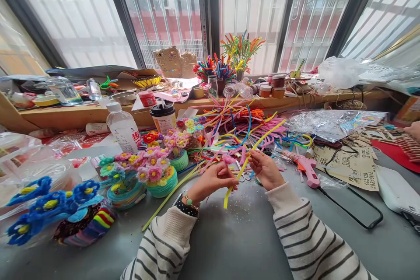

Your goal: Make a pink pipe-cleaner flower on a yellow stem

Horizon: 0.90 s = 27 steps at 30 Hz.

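A yellow pipe cleaner (242, 169) slants between my hands, its lower end hanging below my left fingers. My left hand (213, 182) pinches it near that end, and a small pink pipe-cleaner piece (227, 159) sticks up by the same fingers. Higher up, my right hand (265, 169) has thumb and fingertips closed on the yellow strand. Scissors (243, 176) lie on the table just behind my hands, partly hidden. A heap of pink, yellow and blue pipe cleaners (236, 127) spreads out beyond them.
On the left stand several pots of pipe-cleaner flowers (160, 181), a water bottle (122, 129) and a lidded cup (163, 118). To the right lie a pink glue gun (306, 170) with its cable and sandpaper sheets (352, 166). Another person's hand (414, 130) shows at the right edge.
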Motion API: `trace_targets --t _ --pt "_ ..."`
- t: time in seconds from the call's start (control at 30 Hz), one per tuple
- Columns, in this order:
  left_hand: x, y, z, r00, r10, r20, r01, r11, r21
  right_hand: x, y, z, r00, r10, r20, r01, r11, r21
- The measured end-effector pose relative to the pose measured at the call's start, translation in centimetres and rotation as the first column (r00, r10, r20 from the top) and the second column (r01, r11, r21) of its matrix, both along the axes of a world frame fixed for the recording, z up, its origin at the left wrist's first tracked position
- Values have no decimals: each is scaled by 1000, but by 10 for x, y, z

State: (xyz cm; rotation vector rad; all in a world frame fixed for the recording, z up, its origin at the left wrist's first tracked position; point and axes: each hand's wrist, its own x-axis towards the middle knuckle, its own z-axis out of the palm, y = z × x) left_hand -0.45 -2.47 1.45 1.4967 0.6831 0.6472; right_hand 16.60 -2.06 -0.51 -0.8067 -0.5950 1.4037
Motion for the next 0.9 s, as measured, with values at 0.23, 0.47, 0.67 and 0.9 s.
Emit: trace_targets --t 0.23,0.47,0.67,0.9 --pt "-3 -13 10 960 -279 -33 271 951 -150 21 4 5 983 -147 -106 146 989 -17" --pt "-1 -4 9 985 95 142 -74 987 -146 2 -6 5 946 316 67 -316 949 -4" --pt "0 4 3 907 314 281 -280 947 -156 -23 -21 0 651 700 295 -723 689 -39" --pt "0 4 1 909 376 179 -350 923 -161 -23 -16 -3 672 459 582 -561 828 -6"
